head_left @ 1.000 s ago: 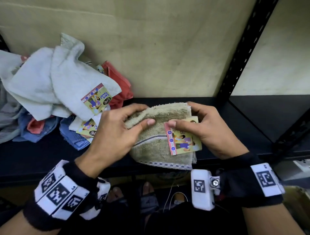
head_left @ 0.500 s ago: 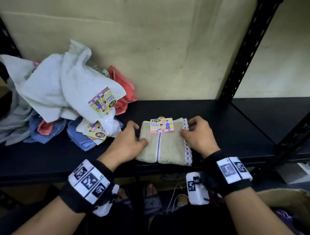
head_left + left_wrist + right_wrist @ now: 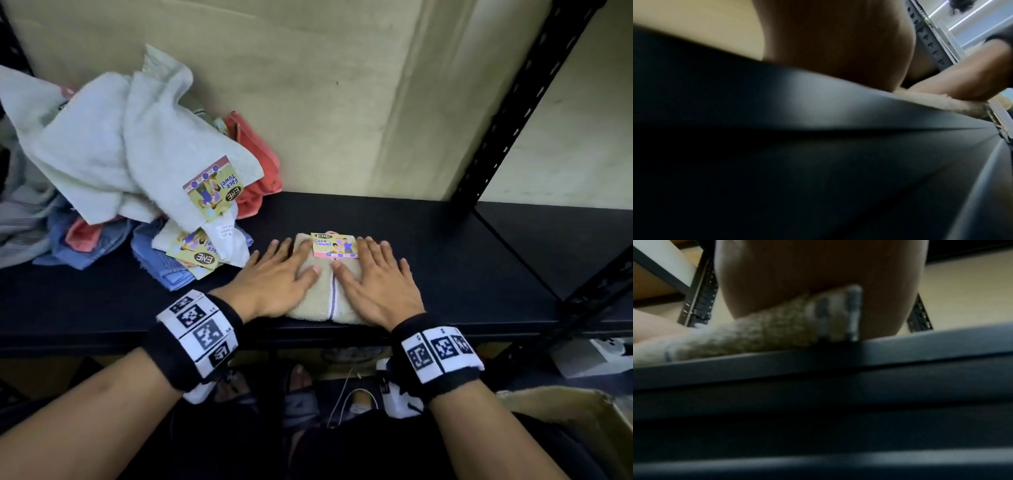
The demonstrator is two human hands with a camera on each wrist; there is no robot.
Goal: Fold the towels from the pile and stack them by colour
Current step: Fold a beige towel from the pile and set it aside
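Beige terry, folded small, lies at the centre of the head view: the beige towel sits near the front edge of a black metal shelf, with a thin blue stripe running down its middle. Its card tag, at the far edge, reads "ENE Face Towel" over a cartoon of children. Both hands lie flat on the cloth with fingers straight and spread, the left hand on its left half and the right hand on its right half, thumbs nearly meeting at the stripe. In the left of the frame is the unfolded pile: pale mint towels on top, coral and blue ones beneath, two of them showing the same "ENE Face Towel" tags. Behind the shelf stands a plain beige board wall; a perforated black upright crosses the upper right. Both wrist views are dark and blurred, showing only palm, shelf edge and the towel's edge. A cardboard box fills the lower right corner.
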